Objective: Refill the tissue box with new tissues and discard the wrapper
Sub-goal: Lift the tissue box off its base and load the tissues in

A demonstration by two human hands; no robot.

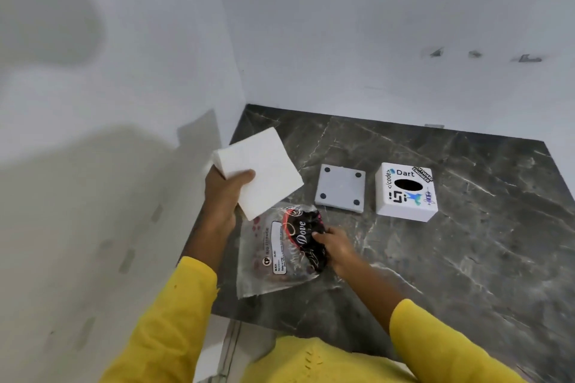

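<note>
My left hand [222,199] grips a thick white stack of tissues [264,165], held above the counter's left edge. My right hand [334,246] pinches the clear plastic wrapper [280,252], which has a black and red "Dove" print and lies flat on the counter. To the right stands the white tissue box [406,193] with stickers and a dark oval slot on top. Its grey square base plate [340,188], with dark feet at the corners, lies separately between the stack and the box.
All of it sits on a dark marbled counter [466,258] set in a corner of white walls [373,40]. The counter's front edge runs near my yellow sleeves [451,339]. A pale floor strip shows below the edge.
</note>
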